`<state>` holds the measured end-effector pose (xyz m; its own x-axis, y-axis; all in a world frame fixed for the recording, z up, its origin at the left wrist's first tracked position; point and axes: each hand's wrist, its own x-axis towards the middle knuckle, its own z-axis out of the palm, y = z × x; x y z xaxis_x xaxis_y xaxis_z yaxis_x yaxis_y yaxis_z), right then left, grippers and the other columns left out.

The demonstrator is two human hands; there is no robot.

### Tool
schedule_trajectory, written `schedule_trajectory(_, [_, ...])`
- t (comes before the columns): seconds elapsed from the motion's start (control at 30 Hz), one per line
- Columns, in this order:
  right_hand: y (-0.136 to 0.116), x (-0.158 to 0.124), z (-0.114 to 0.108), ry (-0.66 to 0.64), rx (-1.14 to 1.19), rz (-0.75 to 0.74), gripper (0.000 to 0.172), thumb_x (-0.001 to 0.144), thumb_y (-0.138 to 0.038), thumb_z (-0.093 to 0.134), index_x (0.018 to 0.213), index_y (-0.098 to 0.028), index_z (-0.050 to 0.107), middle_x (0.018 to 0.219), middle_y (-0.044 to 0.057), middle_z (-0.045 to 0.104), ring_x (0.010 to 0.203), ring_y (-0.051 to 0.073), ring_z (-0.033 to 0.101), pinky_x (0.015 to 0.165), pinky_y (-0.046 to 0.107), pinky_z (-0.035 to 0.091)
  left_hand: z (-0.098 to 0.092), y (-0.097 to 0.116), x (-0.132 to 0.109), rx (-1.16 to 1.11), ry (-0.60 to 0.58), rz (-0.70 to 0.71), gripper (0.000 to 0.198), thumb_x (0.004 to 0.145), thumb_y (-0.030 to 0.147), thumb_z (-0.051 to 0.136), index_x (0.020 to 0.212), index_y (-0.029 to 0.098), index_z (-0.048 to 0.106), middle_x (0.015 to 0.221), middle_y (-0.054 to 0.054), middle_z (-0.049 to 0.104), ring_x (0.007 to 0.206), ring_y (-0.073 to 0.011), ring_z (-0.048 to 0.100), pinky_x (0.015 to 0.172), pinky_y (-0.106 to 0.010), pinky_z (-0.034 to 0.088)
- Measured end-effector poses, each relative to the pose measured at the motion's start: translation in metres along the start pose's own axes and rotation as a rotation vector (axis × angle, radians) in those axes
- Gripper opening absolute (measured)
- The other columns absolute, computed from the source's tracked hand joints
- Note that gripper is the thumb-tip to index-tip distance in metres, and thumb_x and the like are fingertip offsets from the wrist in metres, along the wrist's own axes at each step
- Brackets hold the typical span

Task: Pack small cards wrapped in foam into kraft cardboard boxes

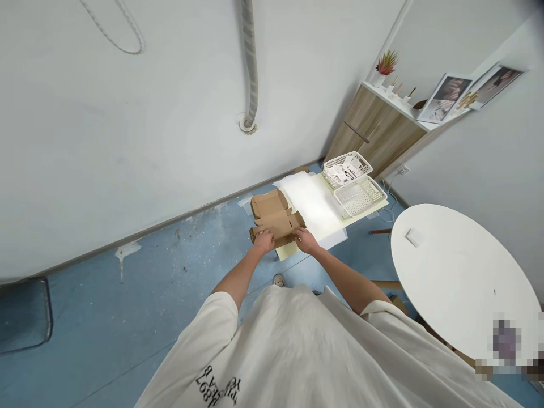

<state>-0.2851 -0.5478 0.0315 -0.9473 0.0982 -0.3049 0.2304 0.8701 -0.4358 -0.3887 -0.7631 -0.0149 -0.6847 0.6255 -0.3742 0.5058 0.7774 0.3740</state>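
Cardboard box (275, 218) lies unfolded on the low table (284, 251), just beside white foam sheets (312, 205).
Left hand (264, 241) grasps its near-left edge; right hand (306, 240) grasps the near-right flap, fingers closed on the card.

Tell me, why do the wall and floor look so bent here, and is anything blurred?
Head view: the wide lens bows the skirting line and the pipe; light there is soft and even, faint shadows, no glare; the left hand and right hand on the cardboard box look small but sharp; a pixelated patch sits lower right.
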Motion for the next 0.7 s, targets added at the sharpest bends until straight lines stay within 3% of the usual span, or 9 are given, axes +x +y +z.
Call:
schedule_trajectory(0.23, [-0.016,0.013,-0.003,0.008,-0.147,-0.102,0.050,0.090,-0.015,0.049,0.139,-0.026,0.055,0.143,0.009,0.054,0.131,0.030,0.043,0.108,0.044,0.031,-0.010,0.009,-0.020,0.041,0.092,0.115,0.031,0.089,0.019,0.052,0.116,0.017,0.066,0.118,-0.019,0.063,0.118,-0.0320,0.056,0.108,-0.048,0.035])
schedule_trajectory(0.47, [-0.026,0.024,-0.012,0.069,-0.272,-0.168,0.043,0.090,-0.012,0.044,0.128,-0.019,0.063,0.119,0.015,0.067,0.119,0.030,0.050,0.108,0.047,0.024,-0.037,0.020,-0.041,0.136,0.250,0.222,0.038,0.092,0.013,0.043,0.124,0.019,0.062,0.116,-0.016,0.066,0.116,-0.0285,0.059,0.107,-0.045,0.036])
schedule_trajectory(0.6, [-0.030,0.031,-0.025,0.094,-0.209,-0.204,0.038,0.090,-0.012,0.046,0.119,-0.019,0.070,0.108,0.015,0.070,0.113,0.031,0.052,0.107,0.048,0.022,-0.053,0.023,-0.048,0.109,0.285,0.261,0.047,0.089,0.009,0.043,0.133,0.020,0.058,0.129,-0.016,0.064,0.121,-0.0281,0.058,0.107,-0.045,0.039])
schedule_trajectory(0.7, [-0.035,0.035,-0.041,0.125,-0.144,-0.242,0.040,0.090,-0.015,0.047,0.123,-0.021,0.069,0.113,0.015,0.069,0.115,0.032,0.051,0.106,0.047,0.023,-0.068,0.026,-0.052,0.079,0.327,0.248,0.056,0.088,0.008,0.045,0.141,0.023,0.053,0.140,-0.013,0.059,0.129,-0.0277,0.055,0.111,-0.046,0.037])
